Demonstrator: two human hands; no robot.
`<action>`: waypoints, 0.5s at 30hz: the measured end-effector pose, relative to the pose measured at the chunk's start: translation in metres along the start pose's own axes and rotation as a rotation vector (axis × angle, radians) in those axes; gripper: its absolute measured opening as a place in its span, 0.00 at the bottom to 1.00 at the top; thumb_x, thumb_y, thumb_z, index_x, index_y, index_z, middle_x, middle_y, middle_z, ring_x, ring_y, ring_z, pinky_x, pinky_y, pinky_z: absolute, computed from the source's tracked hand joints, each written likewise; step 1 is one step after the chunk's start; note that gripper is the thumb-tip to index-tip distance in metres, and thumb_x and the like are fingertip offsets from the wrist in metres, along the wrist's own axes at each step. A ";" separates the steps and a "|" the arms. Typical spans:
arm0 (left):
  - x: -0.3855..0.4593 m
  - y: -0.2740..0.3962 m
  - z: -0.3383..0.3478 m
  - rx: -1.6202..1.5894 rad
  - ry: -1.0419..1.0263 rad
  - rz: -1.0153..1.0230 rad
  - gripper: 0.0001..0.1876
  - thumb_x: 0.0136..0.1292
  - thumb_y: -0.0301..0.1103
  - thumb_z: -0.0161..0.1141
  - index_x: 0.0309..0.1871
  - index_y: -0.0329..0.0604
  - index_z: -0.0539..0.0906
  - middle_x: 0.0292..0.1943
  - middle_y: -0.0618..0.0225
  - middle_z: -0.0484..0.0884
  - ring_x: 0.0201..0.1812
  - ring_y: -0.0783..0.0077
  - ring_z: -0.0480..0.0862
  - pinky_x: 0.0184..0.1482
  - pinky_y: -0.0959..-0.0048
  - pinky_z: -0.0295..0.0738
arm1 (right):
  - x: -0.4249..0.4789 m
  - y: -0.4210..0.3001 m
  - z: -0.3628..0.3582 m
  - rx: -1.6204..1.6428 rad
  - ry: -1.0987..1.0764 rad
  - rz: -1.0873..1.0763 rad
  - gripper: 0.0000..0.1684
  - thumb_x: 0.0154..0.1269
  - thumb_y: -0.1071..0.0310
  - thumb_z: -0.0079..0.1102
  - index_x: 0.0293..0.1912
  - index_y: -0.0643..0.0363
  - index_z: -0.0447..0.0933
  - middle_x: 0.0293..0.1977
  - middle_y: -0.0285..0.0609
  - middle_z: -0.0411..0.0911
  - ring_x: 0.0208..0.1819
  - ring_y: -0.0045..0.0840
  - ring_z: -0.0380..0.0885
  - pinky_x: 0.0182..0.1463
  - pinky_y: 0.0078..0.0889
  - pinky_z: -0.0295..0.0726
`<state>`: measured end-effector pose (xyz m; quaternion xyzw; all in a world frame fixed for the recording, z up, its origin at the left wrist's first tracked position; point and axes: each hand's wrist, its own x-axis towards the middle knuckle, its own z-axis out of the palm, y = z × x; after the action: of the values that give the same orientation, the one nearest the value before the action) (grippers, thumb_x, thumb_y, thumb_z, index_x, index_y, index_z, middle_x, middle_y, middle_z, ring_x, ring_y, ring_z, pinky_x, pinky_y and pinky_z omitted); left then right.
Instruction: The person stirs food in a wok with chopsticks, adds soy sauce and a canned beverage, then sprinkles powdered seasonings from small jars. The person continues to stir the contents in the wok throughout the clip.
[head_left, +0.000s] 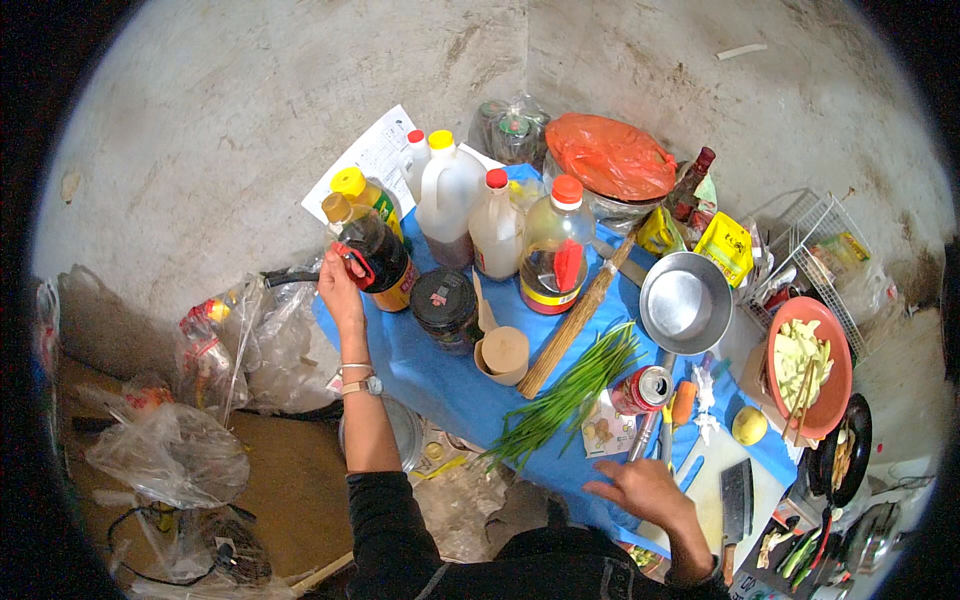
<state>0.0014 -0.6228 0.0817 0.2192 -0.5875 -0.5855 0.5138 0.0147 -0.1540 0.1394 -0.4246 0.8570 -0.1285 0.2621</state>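
My left hand (342, 289) is at the far left corner of the blue-covered table (420, 382), its fingers around the red handle of a dark sauce bottle (386, 259) with a brownish cap. Just right of that bottle is a dark lidded jar (444, 307). Near the table's front edge, my right hand (637, 489) hovers with fingers apart and nothing in them. Close to it lie a white cutting board (701, 487) with a cleaver (736, 495), a bunch of green chives (574, 394) and a red drink can (642, 390).
Several plastic jugs (450, 191) and an oil bottle (555, 255) stand along the back. A saucepan (685, 302), a bundle of sticks (581, 322) and a pink bowl of cut vegetables (808, 360) occupy the right. Plastic bags (172, 454) lie left of the table.
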 end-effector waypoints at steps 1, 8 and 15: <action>0.000 0.001 0.000 0.002 0.010 -0.002 0.20 0.70 0.46 0.42 0.35 0.40 0.76 0.19 0.74 0.71 0.22 0.84 0.69 0.25 0.83 0.63 | 0.000 -0.001 0.008 -0.004 -0.061 0.008 0.24 0.59 0.44 0.53 0.41 0.55 0.76 0.19 0.51 0.75 0.24 0.45 0.77 0.28 0.44 0.74; 0.000 -0.001 -0.001 -0.022 -0.010 0.037 0.19 0.71 0.45 0.41 0.33 0.40 0.75 0.19 0.74 0.71 0.22 0.84 0.68 0.25 0.84 0.62 | 0.002 0.000 0.039 -0.022 -0.301 0.055 0.31 0.61 0.40 0.47 0.46 0.60 0.70 0.23 0.54 0.77 0.28 0.48 0.78 0.31 0.50 0.77; -0.001 -0.001 0.001 -0.035 -0.006 0.034 0.19 0.71 0.44 0.41 0.34 0.39 0.75 0.19 0.74 0.70 0.22 0.84 0.68 0.25 0.84 0.62 | 0.002 0.000 0.042 0.011 -0.308 0.073 0.32 0.61 0.40 0.46 0.48 0.60 0.69 0.24 0.55 0.78 0.29 0.48 0.79 0.31 0.51 0.77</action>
<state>0.0008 -0.6214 0.0807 0.1986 -0.5825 -0.5875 0.5255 0.0371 -0.1552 0.1034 -0.4065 0.8208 -0.0569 0.3972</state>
